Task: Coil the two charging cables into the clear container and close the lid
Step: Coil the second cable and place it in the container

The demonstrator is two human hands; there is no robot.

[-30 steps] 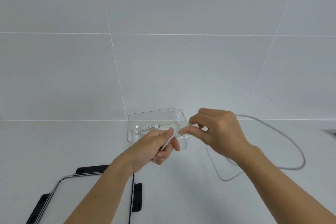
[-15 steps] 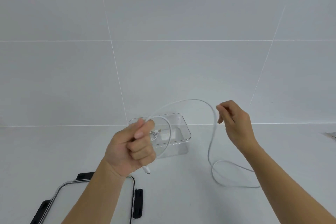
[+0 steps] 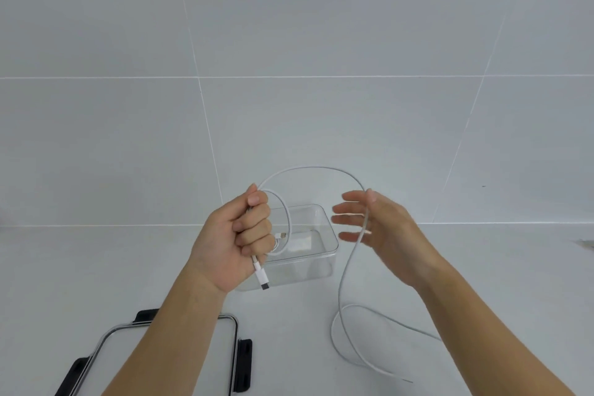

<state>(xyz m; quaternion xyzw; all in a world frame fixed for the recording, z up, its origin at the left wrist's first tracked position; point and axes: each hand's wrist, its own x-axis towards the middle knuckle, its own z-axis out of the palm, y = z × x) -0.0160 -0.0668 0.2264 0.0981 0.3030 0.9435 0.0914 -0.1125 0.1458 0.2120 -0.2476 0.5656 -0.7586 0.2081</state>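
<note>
My left hand [image 3: 238,236] is fisted around a white charging cable [image 3: 345,270], with one loop hanging from the fist and the plug pointing down below it. The cable arcs up and right over my right hand [image 3: 382,231], whose fingers are spread, the cable running across the palm between thumb and fingers. From there it drops to the counter and curls in a loose loop. Behind my hands stands the clear container [image 3: 316,254], lid off, with another white cable [image 3: 283,236] lying inside. Its clear lid [image 3: 167,360] with black clips lies at the lower left, partly under my left forearm.
A white counter [image 3: 96,283] meets a white tiled wall [image 3: 289,74] just behind the container. A small grey object [image 3: 585,243] pokes in at the right edge.
A loop has formed at my left fist. My right hand has come closer to the left and opened its fingers, and the slack on the counter has been drawn in.
</note>
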